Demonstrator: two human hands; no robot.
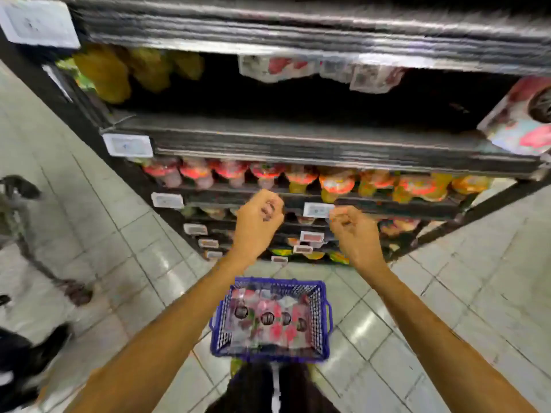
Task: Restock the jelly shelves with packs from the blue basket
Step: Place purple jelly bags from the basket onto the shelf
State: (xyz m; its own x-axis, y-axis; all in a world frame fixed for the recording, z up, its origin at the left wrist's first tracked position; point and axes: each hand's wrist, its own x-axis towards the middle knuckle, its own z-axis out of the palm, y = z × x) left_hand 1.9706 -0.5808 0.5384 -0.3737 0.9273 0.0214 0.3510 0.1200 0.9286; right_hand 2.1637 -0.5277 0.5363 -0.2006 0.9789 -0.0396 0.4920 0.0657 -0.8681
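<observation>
The blue basket (321, 320) sits on the tiled floor right in front of me, filled with several clear jelly packs (268, 318) printed red and white. Above it my left hand (256, 225) and my right hand (356, 232) hover side by side in front of the dark shelf unit (298, 141), fingers curled in, holding nothing. More jelly packs (301, 68) hang or lean at the back of the upper shelf, and one large pack (518, 120) rests at its right end. The picture is blurred by motion.
A row of red-capped jelly cups (268, 174) lines the shelf below. Yellow bags (104, 73) stand at the upper left. White price tags (128, 145) edge the shelves. At the left stand a dark frame or cart (18, 204) and someone's shoes (29, 353).
</observation>
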